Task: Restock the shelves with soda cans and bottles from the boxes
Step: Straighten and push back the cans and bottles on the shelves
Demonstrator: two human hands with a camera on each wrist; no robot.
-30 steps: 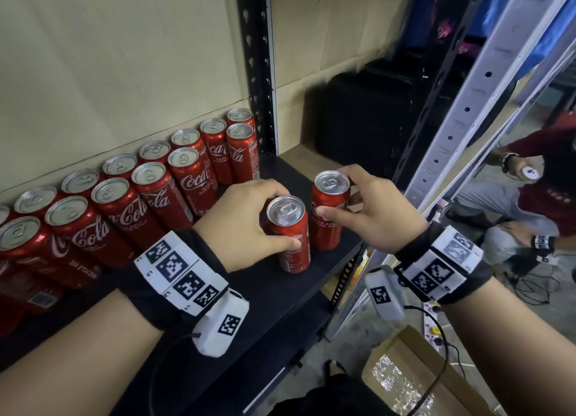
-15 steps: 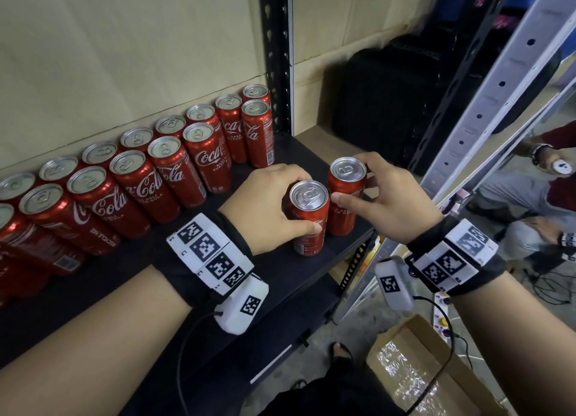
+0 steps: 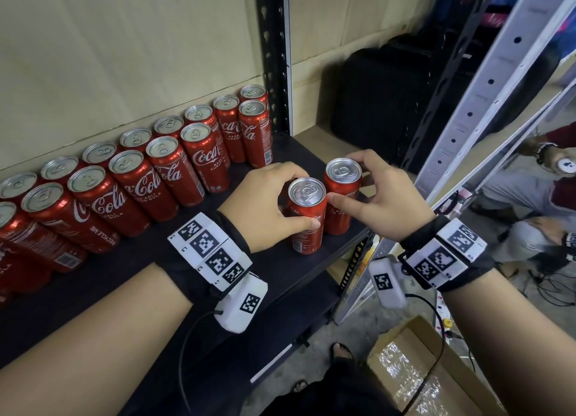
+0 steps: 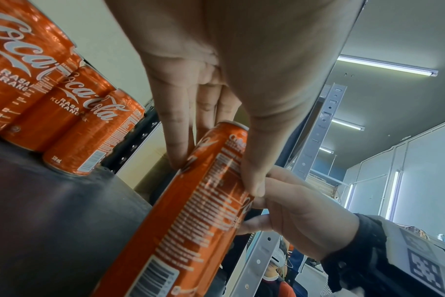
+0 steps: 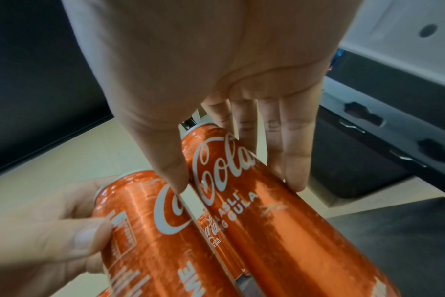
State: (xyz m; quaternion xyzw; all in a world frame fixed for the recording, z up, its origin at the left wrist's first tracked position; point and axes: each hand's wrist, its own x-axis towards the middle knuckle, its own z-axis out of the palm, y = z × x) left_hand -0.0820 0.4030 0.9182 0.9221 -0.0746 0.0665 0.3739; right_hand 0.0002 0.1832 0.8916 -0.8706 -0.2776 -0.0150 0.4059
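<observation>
Two red cans stand upright side by side near the front right corner of the black shelf (image 3: 93,291), at the centre of the head view. The left hand (image 3: 265,203) has its grip closed round the nearer can (image 3: 307,225), thumb on the front and fingers behind; the left wrist view shows small print and a barcode on this can (image 4: 181,217). The right hand (image 3: 383,203) wraps the farther can (image 3: 343,197) the same way, thumb on the side facing the other can. In the right wrist view that can (image 5: 254,211) reads "Cola" in white script with "ASLI" and "GULA" below, and the can beside it (image 5: 150,231) bears the letters "ME".

Across the left of the head view, a double row of cans (image 3: 162,166) runs along the cardboard back wall (image 3: 124,57) to the black upright post (image 3: 274,57). They carry the "Coca-Cola" script, "RASA ASLI" and "KURANG GULA" in part, and one reads "RECYCLE ME". All are sealed, with silver tops and pull tabs.

At the lower right a cardboard box (image 3: 420,372) sits on the floor, flaps open, with shiny plastic wrap inside; what lies under it cannot be made out.
</observation>
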